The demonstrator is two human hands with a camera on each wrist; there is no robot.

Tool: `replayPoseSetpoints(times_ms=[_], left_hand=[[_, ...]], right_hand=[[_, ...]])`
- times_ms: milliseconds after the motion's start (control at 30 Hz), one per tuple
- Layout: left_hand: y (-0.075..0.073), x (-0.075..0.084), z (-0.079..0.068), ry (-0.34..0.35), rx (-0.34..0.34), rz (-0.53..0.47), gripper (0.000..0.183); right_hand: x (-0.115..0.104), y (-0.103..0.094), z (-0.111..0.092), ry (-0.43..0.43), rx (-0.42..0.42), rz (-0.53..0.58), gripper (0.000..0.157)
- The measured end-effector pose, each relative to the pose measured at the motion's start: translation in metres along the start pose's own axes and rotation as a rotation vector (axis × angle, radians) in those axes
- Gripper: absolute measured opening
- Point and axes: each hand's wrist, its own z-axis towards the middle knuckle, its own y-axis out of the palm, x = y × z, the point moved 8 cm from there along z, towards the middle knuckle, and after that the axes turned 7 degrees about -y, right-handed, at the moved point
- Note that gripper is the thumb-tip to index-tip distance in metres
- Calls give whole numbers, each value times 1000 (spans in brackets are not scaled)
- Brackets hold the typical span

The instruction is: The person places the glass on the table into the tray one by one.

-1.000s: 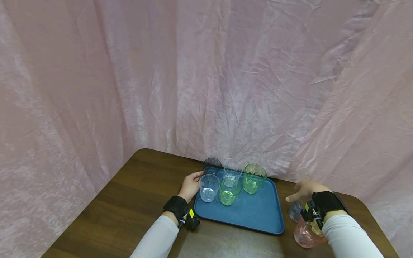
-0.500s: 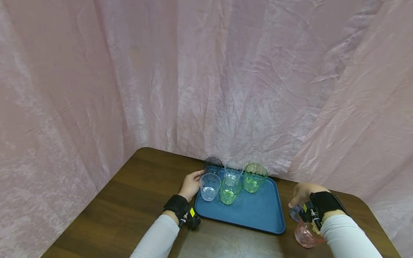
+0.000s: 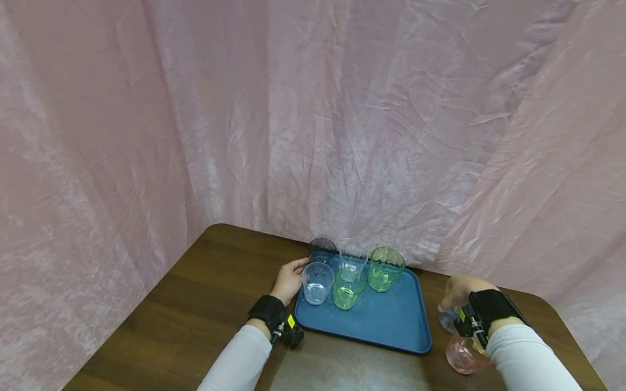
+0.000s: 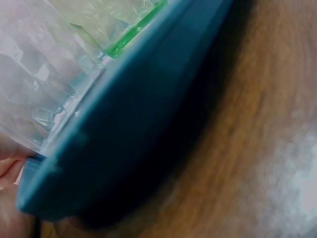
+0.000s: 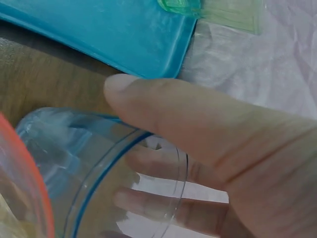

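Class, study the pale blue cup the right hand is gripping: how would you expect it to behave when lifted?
The pale blue cup looks thin-walled, clear and empty, so probably light. Its smooth, glossy wall may be slippery; the right hand wraps thumb and fingers around the rim. Standing beside the pink cup, it could knock it.

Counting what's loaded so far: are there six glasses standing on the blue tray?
No, the blue tray carries five glasses: one dark, two clear, two green.

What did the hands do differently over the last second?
The right hand came down from hovering with spread fingers and closed round the pale blue cup beside the tray, thumb over its rim. The left hand stayed at the tray's left edge by the clear cup; the cups on the tray and the pink cup did not move.
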Motion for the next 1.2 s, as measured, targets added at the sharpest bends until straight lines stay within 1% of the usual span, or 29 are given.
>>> replayPoseSetpoints(times_ms=[167, 333, 367, 467, 633, 700, 800, 867, 1000, 1200], left_hand=[[0, -4, 4, 15, 7, 10, 42], [-1, -4, 5, 8, 16, 10, 42], [-1, -4, 5, 12, 13, 9, 42], [0, -3, 6, 16, 9, -1, 41], [0, -5, 5, 5, 12, 19, 41], [1, -4, 3, 5, 10, 27, 41], [2, -3, 1, 2, 4, 22, 41], [2, -3, 1, 3, 1, 19, 41], [2, -5, 1, -4, -3, -6, 41], [1, -7, 4, 2, -4, -18, 41]], right_hand=[[-7, -14, -4, -38, 45, -14, 30], [-21, -30, -9, -48, 39, 53, 37], [-25, -33, -10, -49, 41, 54, 40], [-39, -43, -12, -63, 59, 36, 42], [-71, -51, -13, -118, 85, -13, 45], [-83, -50, -13, -134, 88, -33, 48], [-100, -46, -10, -160, 88, -44, 45], [-111, -43, -8, -176, 92, -46, 46], [-130, -36, -2, -209, 93, -39, 40], [-150, -19, 8, -237, 84, -57, 40]])
